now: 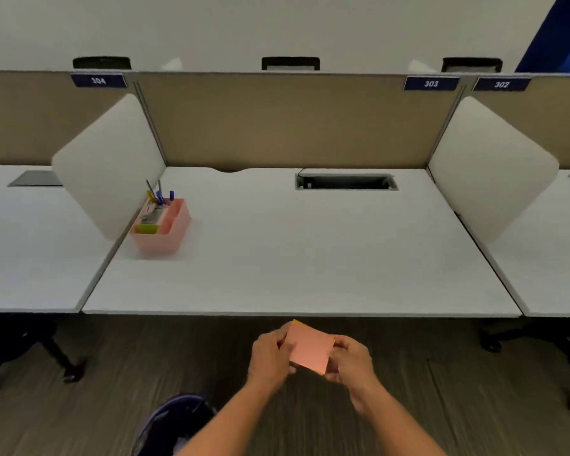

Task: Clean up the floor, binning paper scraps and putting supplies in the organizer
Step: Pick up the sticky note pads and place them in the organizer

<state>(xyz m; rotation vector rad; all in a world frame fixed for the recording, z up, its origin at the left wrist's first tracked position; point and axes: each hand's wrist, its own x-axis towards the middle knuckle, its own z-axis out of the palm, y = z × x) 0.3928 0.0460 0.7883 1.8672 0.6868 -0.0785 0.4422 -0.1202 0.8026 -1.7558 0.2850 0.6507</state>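
Both hands – left hand (270,357), right hand (351,360) – are gripping a sticky-note pad (310,348); the pink organizer (165,232) on the desk (310,258) is waiting – storing remains.

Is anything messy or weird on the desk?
Nothing stands out. The pink organizer sits upright by the left divider, pens standing in it. Both hands, left and right, hold a pink pad of sticky notes.
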